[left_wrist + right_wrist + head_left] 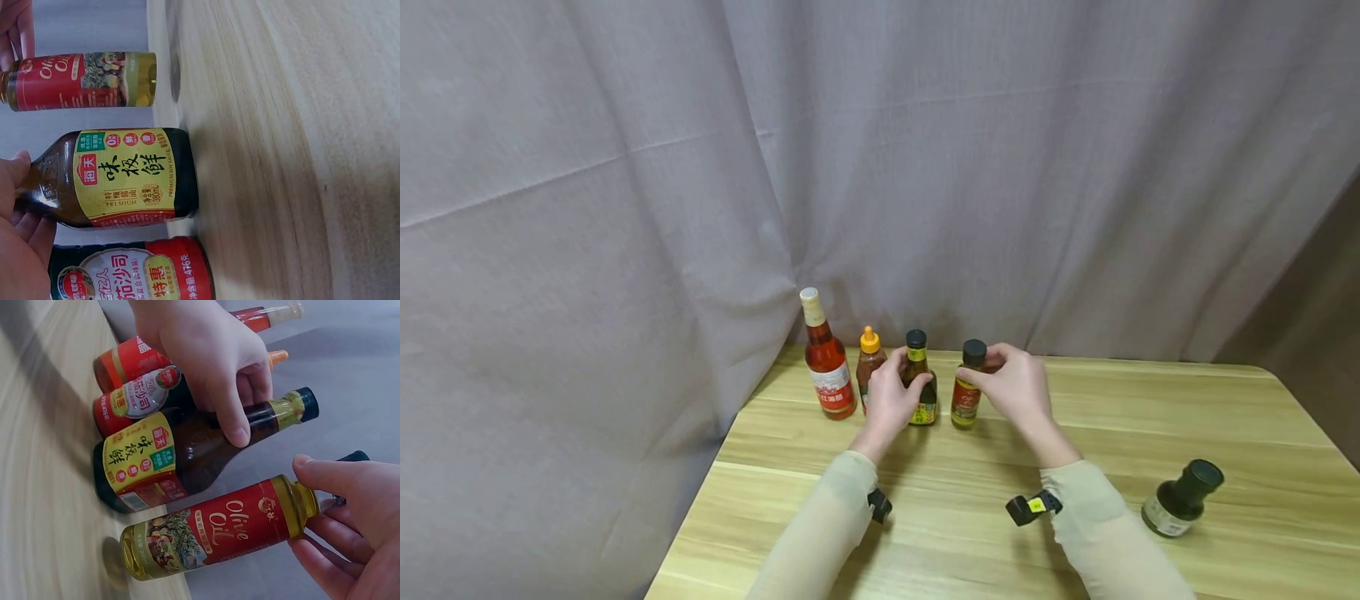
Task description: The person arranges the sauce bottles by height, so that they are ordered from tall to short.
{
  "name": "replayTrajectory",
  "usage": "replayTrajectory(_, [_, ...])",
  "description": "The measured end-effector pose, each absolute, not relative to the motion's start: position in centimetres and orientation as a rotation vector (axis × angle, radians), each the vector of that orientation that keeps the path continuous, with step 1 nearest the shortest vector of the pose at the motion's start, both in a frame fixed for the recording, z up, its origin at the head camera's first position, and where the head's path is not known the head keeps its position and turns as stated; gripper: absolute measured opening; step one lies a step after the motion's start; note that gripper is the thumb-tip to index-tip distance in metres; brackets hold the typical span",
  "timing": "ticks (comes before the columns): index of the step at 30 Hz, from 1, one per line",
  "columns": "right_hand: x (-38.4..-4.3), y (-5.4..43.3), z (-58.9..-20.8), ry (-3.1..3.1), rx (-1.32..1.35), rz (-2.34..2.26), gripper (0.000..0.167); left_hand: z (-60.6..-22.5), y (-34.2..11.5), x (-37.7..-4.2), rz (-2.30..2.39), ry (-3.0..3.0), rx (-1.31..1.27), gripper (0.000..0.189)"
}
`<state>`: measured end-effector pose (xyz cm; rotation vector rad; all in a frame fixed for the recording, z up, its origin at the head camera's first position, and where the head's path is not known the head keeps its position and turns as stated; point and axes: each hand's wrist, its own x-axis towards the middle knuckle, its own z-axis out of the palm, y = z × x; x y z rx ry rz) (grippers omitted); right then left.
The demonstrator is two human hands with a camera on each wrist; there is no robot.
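My left hand [887,400] holds a brown soy sauce bottle [134,175] around its neck and shoulder, thumb on the near side. The bottle stands upright on the table, with a black cap and a yellow label. To its right, my right hand [1021,387] pinches an olive oil bottle [240,519] near the neck between thumb and fingers. That bottle is upright, with a red label and a black cap; whether its base touches the table I cannot tell. A ketchup bottle [870,360] with an orange cap stands left of the soy sauce, partly hidden by my left hand.
At the left end of the row stands a tall bottle of red liquid [829,367] with a pale cap. A dark, short bottle [1180,500] stands at the right front of the wooden table [1097,417]. A grey curtain [925,183] hangs behind the table.
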<state>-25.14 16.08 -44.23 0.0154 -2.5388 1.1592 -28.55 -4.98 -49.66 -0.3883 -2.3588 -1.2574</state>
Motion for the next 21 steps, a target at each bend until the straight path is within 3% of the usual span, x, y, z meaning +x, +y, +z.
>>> replayTrajectory(21, [-26.3, 14.3, -45.4, -2.545, 0.063, 1.129, 0.042, -49.3, -5.3, -28.5, -1.279, -2.378, -0.381, 0.052])
